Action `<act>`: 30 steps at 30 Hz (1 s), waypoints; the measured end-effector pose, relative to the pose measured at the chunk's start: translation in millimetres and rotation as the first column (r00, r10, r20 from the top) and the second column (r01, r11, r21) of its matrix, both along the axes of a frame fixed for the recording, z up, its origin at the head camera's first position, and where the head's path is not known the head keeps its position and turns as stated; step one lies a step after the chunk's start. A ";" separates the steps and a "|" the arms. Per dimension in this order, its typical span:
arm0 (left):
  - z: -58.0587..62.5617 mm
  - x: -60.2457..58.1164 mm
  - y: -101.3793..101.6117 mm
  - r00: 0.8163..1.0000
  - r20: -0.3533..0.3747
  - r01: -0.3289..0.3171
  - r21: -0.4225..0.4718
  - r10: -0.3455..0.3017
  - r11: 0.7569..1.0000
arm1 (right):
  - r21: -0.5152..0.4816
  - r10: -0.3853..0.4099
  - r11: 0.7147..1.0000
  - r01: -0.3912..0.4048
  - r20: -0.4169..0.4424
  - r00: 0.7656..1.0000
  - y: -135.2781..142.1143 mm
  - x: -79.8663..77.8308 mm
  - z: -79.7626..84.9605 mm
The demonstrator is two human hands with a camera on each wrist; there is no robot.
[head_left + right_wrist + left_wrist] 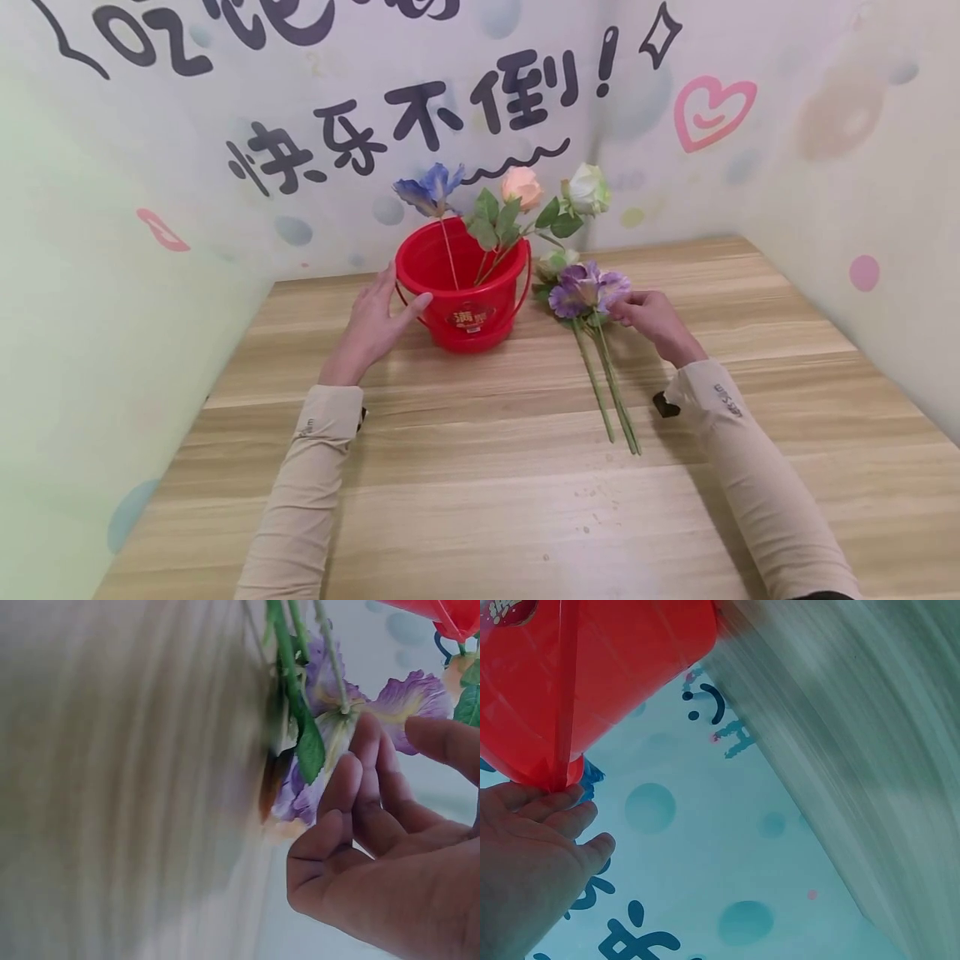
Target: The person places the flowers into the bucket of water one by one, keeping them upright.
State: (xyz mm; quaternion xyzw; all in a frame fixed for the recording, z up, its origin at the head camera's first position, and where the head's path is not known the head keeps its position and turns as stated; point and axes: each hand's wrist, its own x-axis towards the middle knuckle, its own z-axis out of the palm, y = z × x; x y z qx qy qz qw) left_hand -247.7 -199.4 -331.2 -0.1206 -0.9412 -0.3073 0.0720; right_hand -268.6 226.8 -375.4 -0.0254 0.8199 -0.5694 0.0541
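A red bucket (pixel 468 325) stands toward the back of the table. My left hand (pixel 373 323) rests against its left side near the rim, fingers extended, holding nothing. In the left wrist view those fingertips (pixel 570 793) touch the bucket by its handle. Inside the bucket stand a blue flower (pixel 432 190), a peach rose (pixel 522 187) and a white-green rose (pixel 588 190). To its right lies a purple flower (pixel 587 290), with green stems pointing toward me. My right hand (pixel 651 321) has curled fingers and thumb at one of its petals, pinching it lightly.
Beside the purple flower lies a pale green rose (pixel 557 262), partly hidden. The wooden table (pixel 465 483) meets a printed wall (pixel 337 225) at the back. A red handle (pixel 525 292) hangs down the bucket's side.
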 end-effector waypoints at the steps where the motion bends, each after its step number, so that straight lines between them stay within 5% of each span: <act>1: 0.1 -0.2 0.0 1.000 0.000 -0.003 -0.001 0.003 1.000 | 0.012 0.014 1.000 -0.014 0.011 1.000 1.1 0.5 -1.1; 30: 1.0 2.6 0.1 1.000 0.026 -0.014 -0.006 0.014 1.000 | 0.055 0.152 0.986 -0.155 0.053 0.987 -1.0 2.3 -13.4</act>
